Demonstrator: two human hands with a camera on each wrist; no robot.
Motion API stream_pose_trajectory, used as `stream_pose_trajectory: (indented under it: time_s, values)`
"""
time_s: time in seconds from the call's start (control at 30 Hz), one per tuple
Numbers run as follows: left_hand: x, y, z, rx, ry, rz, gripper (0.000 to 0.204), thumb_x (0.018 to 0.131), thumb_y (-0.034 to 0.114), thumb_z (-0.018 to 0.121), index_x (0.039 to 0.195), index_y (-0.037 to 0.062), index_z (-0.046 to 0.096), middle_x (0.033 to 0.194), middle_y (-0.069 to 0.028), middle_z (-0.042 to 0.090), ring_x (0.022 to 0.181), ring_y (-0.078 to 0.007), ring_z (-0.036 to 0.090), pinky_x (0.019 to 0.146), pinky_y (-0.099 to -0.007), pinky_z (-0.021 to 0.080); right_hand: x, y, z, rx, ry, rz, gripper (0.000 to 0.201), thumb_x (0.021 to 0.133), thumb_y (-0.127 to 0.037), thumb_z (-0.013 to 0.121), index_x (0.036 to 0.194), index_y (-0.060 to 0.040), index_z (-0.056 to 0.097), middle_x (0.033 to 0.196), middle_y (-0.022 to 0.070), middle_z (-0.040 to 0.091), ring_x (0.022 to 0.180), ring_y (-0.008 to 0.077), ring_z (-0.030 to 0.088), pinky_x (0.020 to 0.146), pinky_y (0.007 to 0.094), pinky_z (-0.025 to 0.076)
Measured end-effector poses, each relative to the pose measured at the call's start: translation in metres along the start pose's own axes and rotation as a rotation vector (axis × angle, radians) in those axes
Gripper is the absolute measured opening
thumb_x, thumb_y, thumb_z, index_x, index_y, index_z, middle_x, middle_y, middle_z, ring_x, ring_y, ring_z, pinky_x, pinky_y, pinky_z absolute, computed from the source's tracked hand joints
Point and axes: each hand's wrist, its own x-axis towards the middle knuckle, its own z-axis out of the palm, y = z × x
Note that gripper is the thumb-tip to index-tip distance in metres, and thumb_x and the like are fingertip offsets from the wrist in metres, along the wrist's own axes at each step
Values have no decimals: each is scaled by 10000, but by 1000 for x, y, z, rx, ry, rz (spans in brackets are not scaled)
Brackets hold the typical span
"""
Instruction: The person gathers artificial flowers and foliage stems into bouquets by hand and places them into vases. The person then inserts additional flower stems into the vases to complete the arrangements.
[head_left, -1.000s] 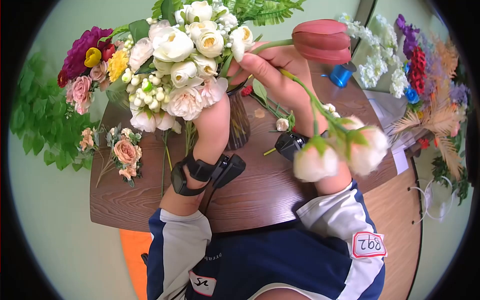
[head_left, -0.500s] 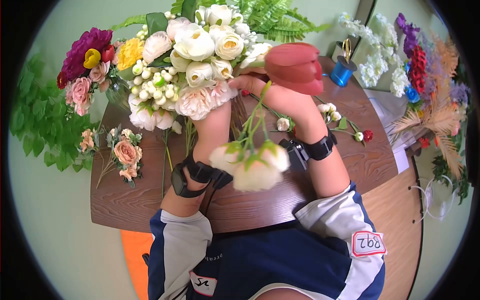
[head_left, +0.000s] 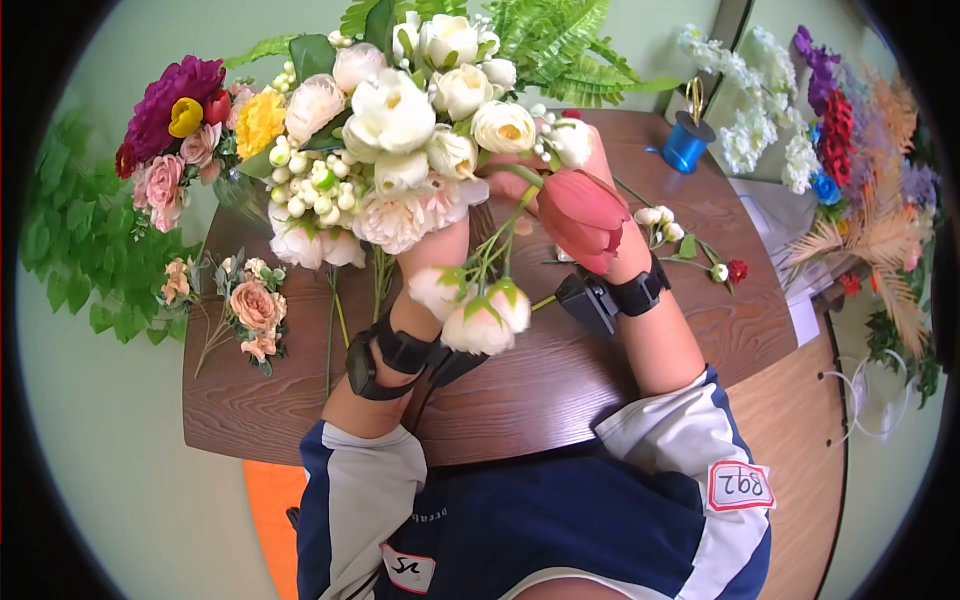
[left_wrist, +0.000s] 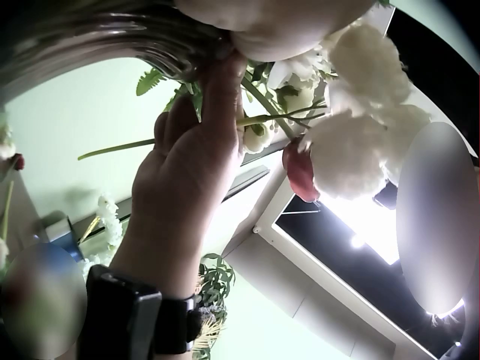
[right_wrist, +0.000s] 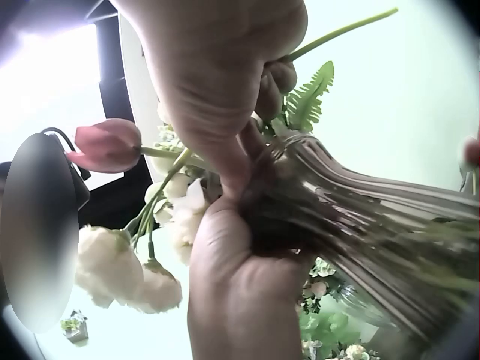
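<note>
A ribbed glass vase (right_wrist: 375, 202) carries a bouquet of white and blush flowers (head_left: 390, 120) with cream berries. My left hand (right_wrist: 244, 274) grips the vase at its neck; bouquet blooms hide it in the head view. Close beside the neck, my right hand (left_wrist: 184, 165) holds the green stem (left_wrist: 112, 148) of a spray of white flowers (head_left: 485, 315) in curled fingers. The stem's bare end juts out of the fist, while the blooms hang toward my body. A dusty red tulip (head_left: 585, 220) droops over the right wrist.
Blue ribbon spool (head_left: 687, 142) stands at the table's back right. White and red flower stems (head_left: 690, 245) lie right of my arm; peach roses (head_left: 255, 305) lie left. Purple and yellow flowers (head_left: 175, 110) stand back left, with more artificial flowers (head_left: 835, 150) beyond the table's right side.
My right hand has moved in and down behind the bouquet's right side. The white spray swung leftward, and the tulip turned from pointing right to drooping downward. My left arm has barely moved.
</note>
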Motion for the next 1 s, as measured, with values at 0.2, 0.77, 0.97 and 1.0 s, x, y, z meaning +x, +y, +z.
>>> stream_pose_trajectory:
  time_s: [0.2, 0.77, 0.97, 1.0]
  values:
    - [6, 1, -1, -127, -137, -11, 252, 784, 143, 657, 1014, 51, 609, 994, -77, 633, 931, -221, 599, 801, -337, 459, -10, 26, 0, -70, -81, 291, 268, 647, -206, 790, 800, -34, 652, 726, 41, 652, 640, 127, 607, 597, 259, 479]
    - [3, -72, -4, 200, -339, 51, 488, 836, 291, 554, 1252, 68, 431, 1197, -49, 526, 1066, -196, 506, 921, -384, 389, -13, 88, -95, 830, 259, 254, 353, 868, -365, 556, 860, -15, 602, 620, -30, 445, 531, 72, 350, 485, 222, 299]
    - [-8, -84, 1, -44, -497, -162, 481, 887, 280, 442, 1314, 77, 356, 1305, -50, 432, 1186, -161, 408, 1007, -343, 321, 17, 48, -99, 818, 458, 177, 475, 883, -494, 416, 904, -35, 534, 724, 25, 436, 605, 105, 328, 562, 232, 288]
    - [-12, -88, 4, -86, -517, -198, 480, 895, 278, 424, 1324, 78, 343, 1323, -50, 416, 1206, -155, 392, 1021, -336, 309, 22, 45, -98, 884, 398, 89, 474, 891, -500, 391, 884, -42, 513, 739, 32, 426, 624, 110, 325, 584, 236, 288]
